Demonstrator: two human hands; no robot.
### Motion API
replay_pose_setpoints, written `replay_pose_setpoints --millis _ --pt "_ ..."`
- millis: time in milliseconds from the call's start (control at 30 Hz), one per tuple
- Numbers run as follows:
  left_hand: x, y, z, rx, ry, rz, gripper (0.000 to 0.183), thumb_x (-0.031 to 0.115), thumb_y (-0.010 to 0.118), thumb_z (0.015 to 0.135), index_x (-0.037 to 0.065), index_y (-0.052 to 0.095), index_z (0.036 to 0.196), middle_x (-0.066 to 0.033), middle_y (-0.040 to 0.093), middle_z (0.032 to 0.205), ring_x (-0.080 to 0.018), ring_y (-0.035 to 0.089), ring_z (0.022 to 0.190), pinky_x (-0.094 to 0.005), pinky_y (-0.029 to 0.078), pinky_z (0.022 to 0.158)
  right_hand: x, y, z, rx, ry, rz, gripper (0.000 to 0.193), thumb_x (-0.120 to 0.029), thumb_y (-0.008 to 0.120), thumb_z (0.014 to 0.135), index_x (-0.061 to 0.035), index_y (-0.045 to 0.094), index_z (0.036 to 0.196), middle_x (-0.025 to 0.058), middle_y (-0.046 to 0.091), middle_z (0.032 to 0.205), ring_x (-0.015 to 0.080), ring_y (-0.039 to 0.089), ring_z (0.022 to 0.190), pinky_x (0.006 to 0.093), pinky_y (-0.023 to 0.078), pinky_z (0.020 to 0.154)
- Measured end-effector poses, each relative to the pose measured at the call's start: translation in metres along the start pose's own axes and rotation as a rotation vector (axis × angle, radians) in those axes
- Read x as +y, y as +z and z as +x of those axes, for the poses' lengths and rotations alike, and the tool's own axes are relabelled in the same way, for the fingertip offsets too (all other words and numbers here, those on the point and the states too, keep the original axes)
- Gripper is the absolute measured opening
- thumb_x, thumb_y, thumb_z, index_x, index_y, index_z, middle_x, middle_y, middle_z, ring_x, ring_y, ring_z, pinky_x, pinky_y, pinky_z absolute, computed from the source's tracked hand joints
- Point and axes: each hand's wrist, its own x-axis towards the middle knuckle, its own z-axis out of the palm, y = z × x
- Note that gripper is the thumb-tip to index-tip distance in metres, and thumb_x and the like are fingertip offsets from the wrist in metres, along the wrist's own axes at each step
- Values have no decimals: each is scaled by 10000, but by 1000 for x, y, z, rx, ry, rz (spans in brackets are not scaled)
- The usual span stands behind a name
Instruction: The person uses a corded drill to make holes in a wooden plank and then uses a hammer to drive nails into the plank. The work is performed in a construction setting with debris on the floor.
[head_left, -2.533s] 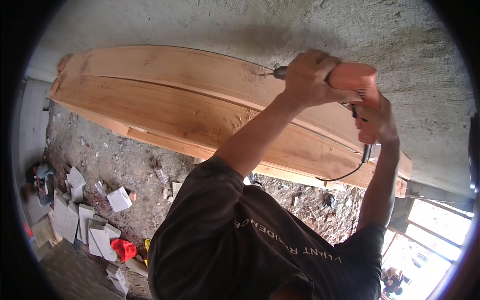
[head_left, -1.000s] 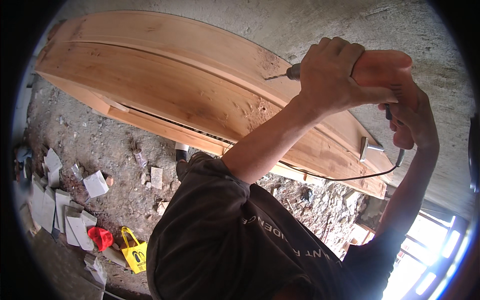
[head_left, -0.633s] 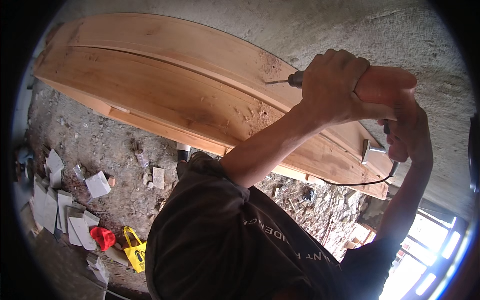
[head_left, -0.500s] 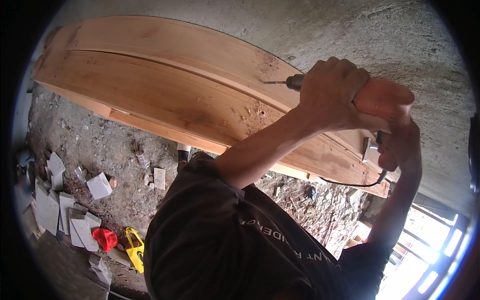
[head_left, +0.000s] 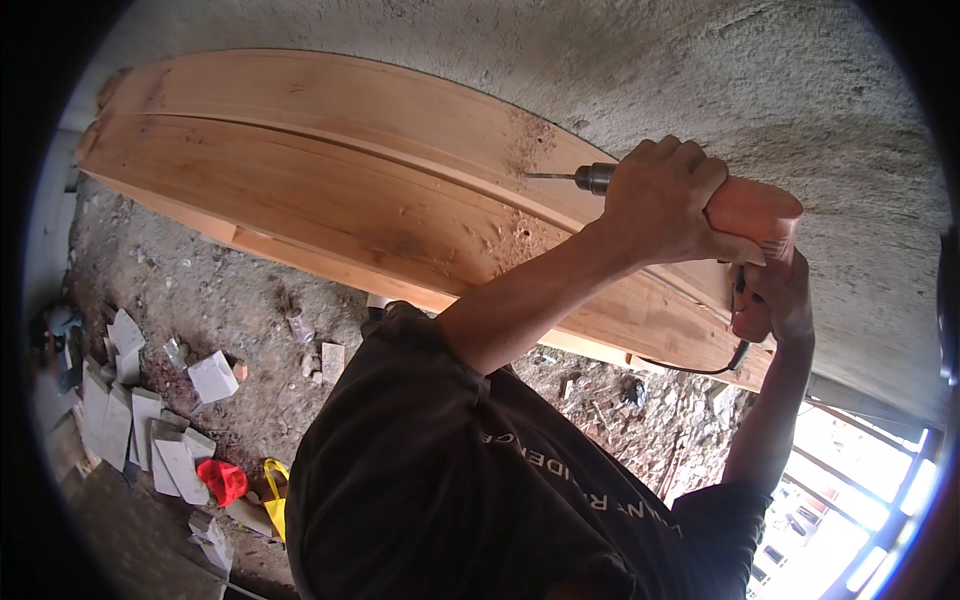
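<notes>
An orange-red corded power drill (head_left: 755,205) is held level in both my hands, its thin bit (head_left: 550,176) pointing left. My left hand (head_left: 665,200) wraps around the front of its body, just behind the dark chuck (head_left: 596,178). Around the drill's handle (head_left: 752,318) my right hand (head_left: 785,295) is closed. The bit's tip meets or nearly meets a long reddish-brown wooden frame piece (head_left: 330,190) with a lengthwise groove; I cannot tell whether it has entered the wood. A small dark hole (head_left: 527,233) and wood shavings show near the tip.
A rough grey cement wall (head_left: 860,150) runs along the wood. Pale broken tiles (head_left: 165,440), a red bag (head_left: 222,482) and a yellow bag (head_left: 275,500) lie on the rubble floor. The drill's black cord (head_left: 690,370) hangs below its handle. Bright slatted light enters at lower right.
The view has shifted slightly. The drill's rear end and my right hand have swung a little left, showing more of the handle. Both hands keep hold of the drill.
</notes>
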Motion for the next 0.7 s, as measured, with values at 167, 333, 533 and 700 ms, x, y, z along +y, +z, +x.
replay_pose_setpoints --millis 167,333,533,700 --pt "0 2 -1 2 -15 22 747 670 801 426 50 662 818 -82 619 736 -239 613 689 -356 495 642 -1 1 1 -32 -45 -6 264 -93 624 734 39 578 959 97 611 751 134 559 545 277 465 491" --pt "-2 2 -3 12 4 19 723 644 818 422 60 665 819 -77 622 742 -236 618 682 -349 504 624 6 2 1 -22 -29 53 261 -84 643 735 36 576 956 91 612 749 130 568 552 272 458 491" --pt "-7 -5 -4 30 17 35 699 594 852 406 62 664 818 -67 643 771 -236 633 681 -333 519 600 1 8 8 -37 -36 -27 249 -70 644 738 27 585 960 73 617 733 124 568 552 271 455 491" --pt "-10 -7 -5 41 43 37 703 594 852 415 52 662 821 -70 647 763 -244 635 669 -340 523 600 -1 11 8 -39 -25 -17 244 -67 649 734 25 590 952 71 621 731 123 565 549 275 454 493"
